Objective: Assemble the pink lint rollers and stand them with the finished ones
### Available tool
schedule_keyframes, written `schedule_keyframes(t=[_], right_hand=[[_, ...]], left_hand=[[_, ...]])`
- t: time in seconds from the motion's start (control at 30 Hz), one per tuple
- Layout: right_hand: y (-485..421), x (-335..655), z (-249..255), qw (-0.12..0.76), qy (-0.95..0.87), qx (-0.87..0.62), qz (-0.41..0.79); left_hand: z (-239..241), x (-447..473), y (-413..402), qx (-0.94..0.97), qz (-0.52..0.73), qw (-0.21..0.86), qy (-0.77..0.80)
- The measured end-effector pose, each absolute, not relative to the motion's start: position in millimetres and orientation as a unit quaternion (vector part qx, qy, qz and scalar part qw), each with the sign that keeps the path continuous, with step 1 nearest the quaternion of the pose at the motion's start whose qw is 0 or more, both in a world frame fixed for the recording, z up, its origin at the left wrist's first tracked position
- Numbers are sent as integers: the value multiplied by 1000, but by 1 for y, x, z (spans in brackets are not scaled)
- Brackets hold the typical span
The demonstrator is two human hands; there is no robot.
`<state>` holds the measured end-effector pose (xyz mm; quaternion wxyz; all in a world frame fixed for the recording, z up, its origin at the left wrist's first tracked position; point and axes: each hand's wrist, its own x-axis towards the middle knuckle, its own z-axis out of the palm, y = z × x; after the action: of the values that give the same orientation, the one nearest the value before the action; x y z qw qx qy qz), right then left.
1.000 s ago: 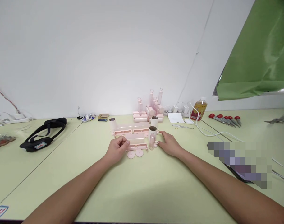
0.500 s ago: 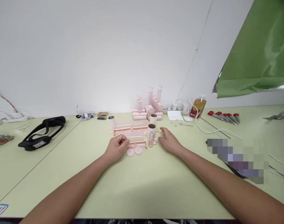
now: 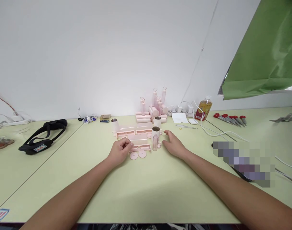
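My left hand point(image 3: 120, 151) rests on the table with its fingers curled in. Its fingertips meet the left end of a pink trough-shaped part point(image 3: 142, 148); whether they grip anything is hidden. Just in front lie two pink discs point(image 3: 134, 155), side by side. To the right my right hand point(image 3: 174, 144) lies with thumb and fingers apart, holding nothing. Nearest to it stand a pale pink cylinder with a dark inside point(image 3: 156, 131) and a small clear pink bottle point(image 3: 155, 143). Behind the trough are a clear curved cover point(image 3: 139, 141) and two more pink troughs point(image 3: 126, 134).
Pink cases and clear tubes point(image 3: 154, 110) are piled against the wall. A drink bottle point(image 3: 203, 109), white cables and red-capped tubes point(image 3: 229, 119) are at the right. A black head strap point(image 3: 43, 137) lies left. A pixelated object point(image 3: 242, 164) lies beside my right forearm.
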<state>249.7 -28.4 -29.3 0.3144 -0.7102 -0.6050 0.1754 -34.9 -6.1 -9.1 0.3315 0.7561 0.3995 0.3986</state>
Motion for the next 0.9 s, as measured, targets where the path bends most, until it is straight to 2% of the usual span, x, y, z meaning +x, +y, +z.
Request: schedule_keyframes(t=[0.9], right_hand=[[-28,250,-30,314,-611,-703,182]], left_hand=[[-10,-35,-6,763,396,324,395]])
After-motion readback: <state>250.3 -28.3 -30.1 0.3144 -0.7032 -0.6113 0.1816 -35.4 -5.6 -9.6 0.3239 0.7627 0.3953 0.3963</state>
